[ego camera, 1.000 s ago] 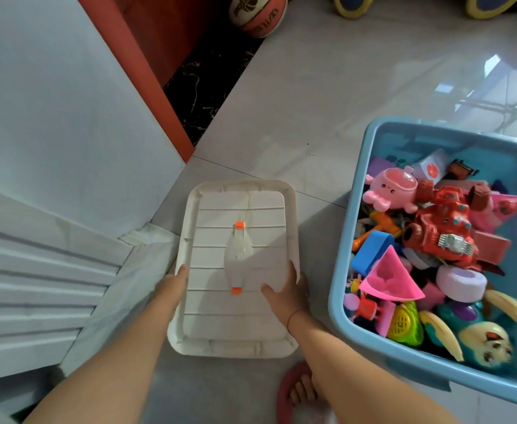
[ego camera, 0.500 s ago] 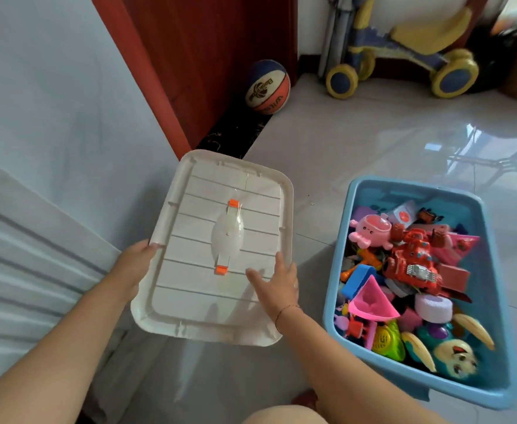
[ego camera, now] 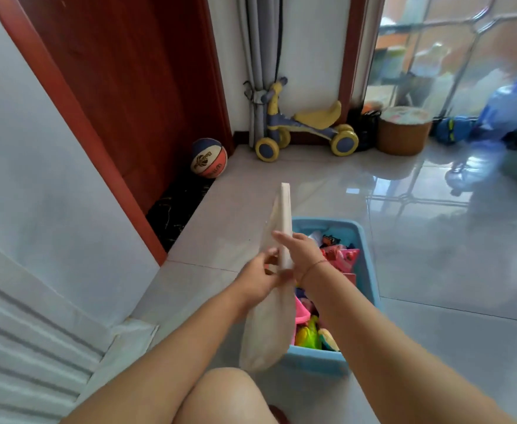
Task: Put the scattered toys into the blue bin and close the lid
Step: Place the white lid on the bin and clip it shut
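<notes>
White plastic lid (ego camera: pixel 285 221): held on edge, nearly vertical, seen almost end-on; its lower part is blurred and hangs over the bin's near-left corner.
Left hand (ego camera: pixel 258 278): grasping the lid from its left face, fingers (ego camera: pixel 270 253) curled against the plastic.
Right hand (ego camera: pixel 300 254): grasping the lid from its right face, fingers wrapped over the thin edge; a thin bracelet (ego camera: pixel 313 266) circles the wrist.
Both hands: 2 hands facing each other with the lid pinched between them, above the bin's left rim.
Blue bin (ego camera: pixel 362 240): on the tile floor (ego camera: pixel 434 270), open, just right of the lid, partly hidden by the right forearm.
Toys (ego camera: pixel 339 255): piled inside the bin, pink, red, yellow and green pieces showing; single shapes too blurred to tell.
Knee: bare, at the bottom edge of the view, below the lid.
Basketball (ego camera: pixel 208 158): on the floor beside the red-brown door (ego camera: pixel 134 87), well apart from the bin.
Ride-on scooter (ego camera: pixel 306 127): yellow and blue, standing against the far wall by the curtain (ego camera: pixel 261 56).
</notes>
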`<state>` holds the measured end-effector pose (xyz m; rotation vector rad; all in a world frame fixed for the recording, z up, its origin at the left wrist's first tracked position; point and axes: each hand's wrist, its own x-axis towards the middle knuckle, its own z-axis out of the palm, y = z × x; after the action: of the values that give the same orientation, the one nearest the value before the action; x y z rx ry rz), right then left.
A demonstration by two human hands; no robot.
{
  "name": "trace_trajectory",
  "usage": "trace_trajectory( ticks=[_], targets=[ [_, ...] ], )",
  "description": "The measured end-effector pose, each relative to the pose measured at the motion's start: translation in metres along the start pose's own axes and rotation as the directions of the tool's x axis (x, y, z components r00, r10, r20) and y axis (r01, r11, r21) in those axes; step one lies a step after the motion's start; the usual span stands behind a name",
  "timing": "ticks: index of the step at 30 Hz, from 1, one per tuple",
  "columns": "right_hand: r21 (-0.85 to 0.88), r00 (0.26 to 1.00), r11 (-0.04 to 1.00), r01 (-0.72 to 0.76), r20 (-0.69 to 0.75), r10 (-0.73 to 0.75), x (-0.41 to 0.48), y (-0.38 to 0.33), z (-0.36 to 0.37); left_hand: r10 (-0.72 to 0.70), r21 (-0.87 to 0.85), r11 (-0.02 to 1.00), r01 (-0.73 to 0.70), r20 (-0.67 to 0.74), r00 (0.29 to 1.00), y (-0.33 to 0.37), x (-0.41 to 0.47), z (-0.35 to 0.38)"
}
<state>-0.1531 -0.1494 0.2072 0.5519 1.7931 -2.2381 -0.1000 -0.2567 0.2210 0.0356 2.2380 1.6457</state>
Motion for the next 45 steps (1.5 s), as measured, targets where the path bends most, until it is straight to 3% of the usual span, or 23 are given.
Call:
trace_trajectory(
  ticks=[2, 4, 7, 10, 12, 15, 19, 25, 28, 32, 35, 38, 42, 45],
  targets=[
    [-0.167, 0.990, 0.985, -0.029, -0.142, 0.005, 0.001, 0.004, -0.038, -0.029, 0.078, 0.997, 0.017, 0.153, 0.988, 0.000, 0.004, 0.017],
    [-0.219, 0.973, 0.974, -0.062, -0.230, 0.010, 0.000, 0.013, -0.074, -0.048, 0.097, 0.995, 0.033, 0.163, 0.985, -0.003, 0.011, 0.024],
    [-0.301, 0.935, 0.949, -0.093, -0.353, -0.020, 0.001, 0.030, -0.120, -0.093, 0.090, 0.992, 0.093, -0.004, 0.996, -0.023, 0.033, 0.021],
    [-0.387, 0.902, 0.915, -0.112, -0.426, -0.069, 0.006, 0.042, -0.158, -0.234, 0.273, 0.918, 0.287, -0.210, 0.949, -0.057, 0.051, 0.013],
    [-0.426, 0.896, 0.897, -0.117, -0.434, -0.089, 0.017, 0.054, -0.179, -0.332, 0.311, 0.857, 0.411, -0.279, 0.901, -0.080, 0.058, 0.013],
    [-0.411, 0.905, 0.906, -0.102, -0.416, -0.087, 0.032, 0.071, -0.197, -0.458, 0.150, 0.853, 0.500, -0.247, 0.854, -0.109, 0.071, 0.024],
    [-0.305, 0.919, 0.950, -0.074, -0.390, -0.054, 0.052, 0.080, -0.197, -0.400, 0.187, 0.859, 0.477, -0.336, 0.853, -0.121, 0.091, 0.036],
    [-0.446, 0.925, 0.888, -0.114, -0.373, -0.069, 0.083, 0.087, -0.201, -0.344, 0.237, 0.873, 0.427, -0.322, 0.882, -0.122, 0.125, 0.031],
    [-0.379, 0.919, 0.914, -0.144, -0.395, -0.019, 0.085, 0.092, -0.209, -0.351, 0.250, 0.870, 0.425, -0.290, 0.890, -0.120, 0.139, 0.028],
    [-0.192, 0.911, 0.960, -0.203, -0.396, 0.113, 0.059, 0.111, -0.222, -0.327, 0.427, 0.815, 0.391, -0.219, 0.919, -0.106, 0.156, 0.028],
    [0.003, 0.903, 0.971, -0.238, -0.368, 0.223, 0.015, 0.126, -0.231, -0.262, 0.584, 0.760, 0.285, -0.126, 0.957, -0.087, 0.175, 0.038],
    [0.091, 0.889, 0.958, -0.271, -0.358, 0.285, -0.036, 0.143, -0.233, -0.197, 0.682, 0.713, 0.165, -0.032, 0.980, -0.074, 0.187, 0.064],
    [0.266, 0.837, 0.923, -0.278, -0.404, 0.369, -0.087, 0.173, -0.220, -0.155, 0.721, 0.693, 0.009, 0.138, 0.978, -0.059, 0.198, 0.106],
    [0.395, 0.837, 0.868, -0.302, -0.326, 0.439, -0.116, 0.185, -0.204, -0.158, 0.748, 0.661, -0.054, 0.209, 0.965, -0.054, 0.206, 0.131]
  ],
)
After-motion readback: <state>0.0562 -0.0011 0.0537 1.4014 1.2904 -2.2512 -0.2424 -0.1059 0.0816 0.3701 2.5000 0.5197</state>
